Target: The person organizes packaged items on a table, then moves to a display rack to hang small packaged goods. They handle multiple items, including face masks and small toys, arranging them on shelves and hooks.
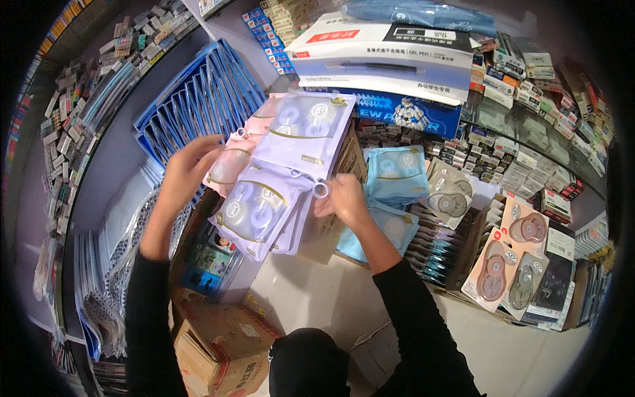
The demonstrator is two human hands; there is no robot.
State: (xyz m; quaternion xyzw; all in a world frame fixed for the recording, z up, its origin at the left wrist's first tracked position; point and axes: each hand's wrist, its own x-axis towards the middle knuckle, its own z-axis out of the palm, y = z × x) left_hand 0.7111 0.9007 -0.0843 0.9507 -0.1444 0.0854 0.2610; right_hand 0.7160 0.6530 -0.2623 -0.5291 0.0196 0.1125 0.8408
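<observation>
Several lavender zip pouches lie in a stack before me. The upper pouch [297, 149] and the lower pouch [258, 211] have clear windows showing round correction tape dispensers. Pink pouches [228, 168] of the same kind stick out at the left side of the stack. My left hand [188, 166] is just left of the pink pouches, its fingers apart and slightly blurred, with nothing visible in them. My right hand [345, 198] is at the right edge of the lavender pouches, beside a ring zipper pull [321, 190]. Whether its curled fingers grip the pouch edge cannot be told.
Light blue pouches [397, 173] are stacked to the right, near carded correction tapes [493, 268] in cartons. Blue file folders [203, 94] stand at the left. A gel pen box [382, 64] is behind the stack. An open cardboard box [228, 337] sits on the floor.
</observation>
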